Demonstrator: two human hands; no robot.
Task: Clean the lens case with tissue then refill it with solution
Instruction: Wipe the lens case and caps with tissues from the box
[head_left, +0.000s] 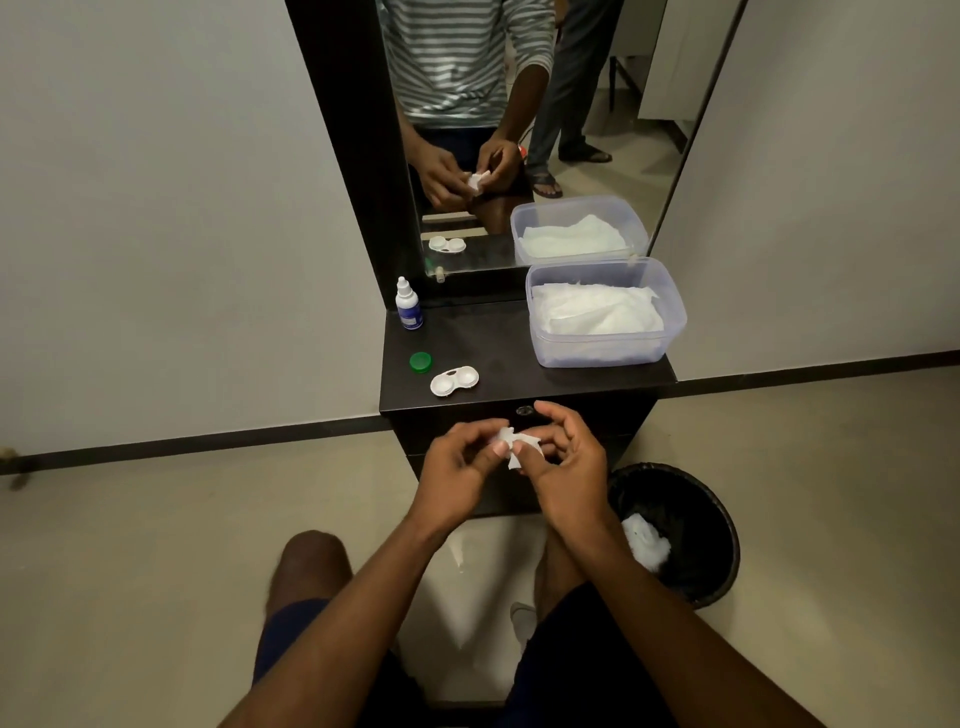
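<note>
Pinching a small tissue (519, 448), the left hand (457, 470) and right hand (563, 465) are working together. Risk: scraps are threatening the open lens case (454, 381) lying ahead.

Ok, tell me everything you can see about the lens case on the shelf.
The lens case is white and looks like plastic: two round wells joined side by side by a short bridge. Both wells are open, with no caps on them; whether they hold any liquid cannot be told. It lies flat and slightly angled near the front edge of the dark shelf, just right of a loose green cap. Only the shelf touches it.
</note>
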